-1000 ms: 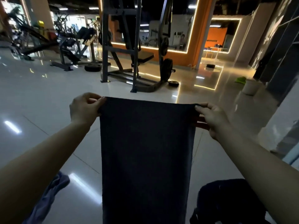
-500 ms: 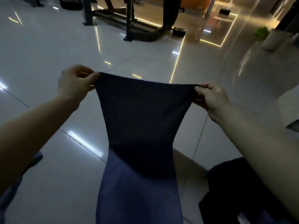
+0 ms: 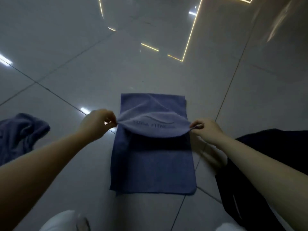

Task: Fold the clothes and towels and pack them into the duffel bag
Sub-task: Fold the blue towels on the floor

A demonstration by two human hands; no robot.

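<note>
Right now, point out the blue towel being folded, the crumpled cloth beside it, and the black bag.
blue towel (image 3: 153, 164): head view, flat lower layer on the floor.
crumpled cloth (image 3: 20, 132): head view, middle of the heap at the left edge.
black bag (image 3: 273, 147): head view, upper dark fabric at right.

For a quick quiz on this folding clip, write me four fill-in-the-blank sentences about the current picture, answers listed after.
1. The blue towel lies on the tiled ____.
2. Both hands, left and right, pinch a raised fold of the ____.
3. A second crumpled blue cloth lies on the person's ____ side.
4. The black bag sits on the person's ____ side.

Missing words: floor; towel; left; right
</note>
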